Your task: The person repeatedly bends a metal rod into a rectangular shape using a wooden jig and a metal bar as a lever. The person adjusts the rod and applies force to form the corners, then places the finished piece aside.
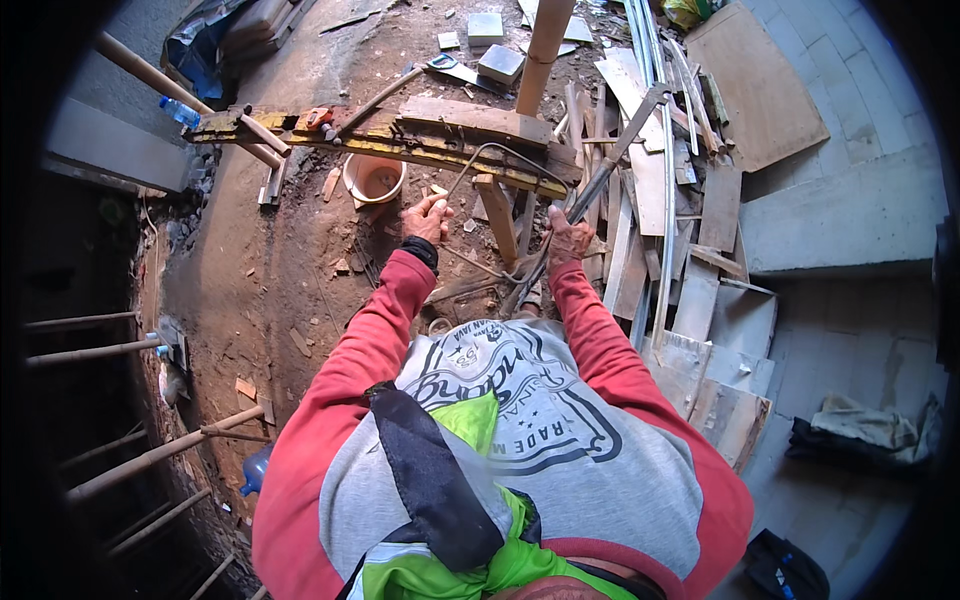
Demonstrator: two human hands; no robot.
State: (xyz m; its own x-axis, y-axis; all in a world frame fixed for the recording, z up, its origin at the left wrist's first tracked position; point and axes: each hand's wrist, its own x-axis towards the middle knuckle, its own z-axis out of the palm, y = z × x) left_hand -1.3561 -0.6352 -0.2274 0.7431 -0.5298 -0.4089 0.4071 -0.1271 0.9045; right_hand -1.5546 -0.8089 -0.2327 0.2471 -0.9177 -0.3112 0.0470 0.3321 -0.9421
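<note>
My left hand is closed, its fingers pinched at the end of a thin bent steel rod that arches over toward my right side. My right hand wraps round a long dark metal bar, which slants from near my feet up to the far right. Just beyond both hands stands a narrow wooden bench with a yellow edge. On it lie a hammer, an orange tape measure and a loose board. How the rod meets the bar is hard to make out.
A cream bucket stands below the bench on the dirt floor. Wood offcuts and long metal strips are piled to my right. A wooden post rises beyond the bench, near a hand saw and grey blocks. Bamboo poles edge a dark drop at left.
</note>
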